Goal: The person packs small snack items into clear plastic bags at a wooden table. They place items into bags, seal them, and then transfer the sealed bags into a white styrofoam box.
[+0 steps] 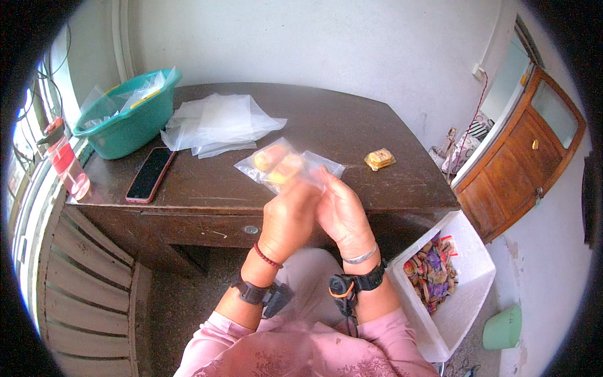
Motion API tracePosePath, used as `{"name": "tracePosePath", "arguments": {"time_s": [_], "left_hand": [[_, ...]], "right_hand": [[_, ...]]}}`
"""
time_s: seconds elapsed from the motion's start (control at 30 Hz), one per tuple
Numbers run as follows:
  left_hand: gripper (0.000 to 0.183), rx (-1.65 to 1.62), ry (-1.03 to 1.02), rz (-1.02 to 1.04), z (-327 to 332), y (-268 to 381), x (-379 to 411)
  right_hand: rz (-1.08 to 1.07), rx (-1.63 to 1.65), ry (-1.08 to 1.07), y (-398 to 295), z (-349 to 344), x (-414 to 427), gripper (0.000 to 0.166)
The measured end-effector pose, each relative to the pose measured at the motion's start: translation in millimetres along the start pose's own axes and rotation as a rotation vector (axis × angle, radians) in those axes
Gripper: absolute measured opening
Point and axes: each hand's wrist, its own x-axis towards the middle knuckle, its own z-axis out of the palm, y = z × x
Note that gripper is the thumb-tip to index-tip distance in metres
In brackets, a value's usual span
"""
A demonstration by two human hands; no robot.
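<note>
Both my hands are together over the front edge of a dark wooden desk [330, 108]. My left hand [289, 217] grips a clear plastic bag [249, 165], its fingers blurred and mostly turned away from view. Inside the bag lie a few yellow wrapped snack packets [271, 158]. My right hand [346, 214] is at the bag's right end, thumb raised against the plastic; its other fingers are partly hidden behind my left hand. One loose wrapped snack packet [379, 159] rests on the desk to the right.
Flat clear bags [221, 118] lie stacked behind my hands. At left stand a green plastic basin [127, 134] holding bags, a smartphone [150, 175] and a drink bottle [66, 162]. A white foam box [464, 282] with wrapped snacks [431, 273] sits low at right, near a green bucket [501, 328].
</note>
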Motion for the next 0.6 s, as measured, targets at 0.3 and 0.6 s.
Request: {"name": "tracePosePath", "arguments": {"time_s": [0.3,0.6], "left_hand": [[0.005,-0.011,-0.003,-0.038,-0.4,-1.7,1.2],[0.003,0.090,0.008,-0.099,5.1,-1.6,1.7]], "right_hand": [[-0.008,0.033,0.014,4.5,-6.1,19.3,0.030],[-0.055,-0.821,0.326,-45.2,-30.2,-12.4,0.023]]}}
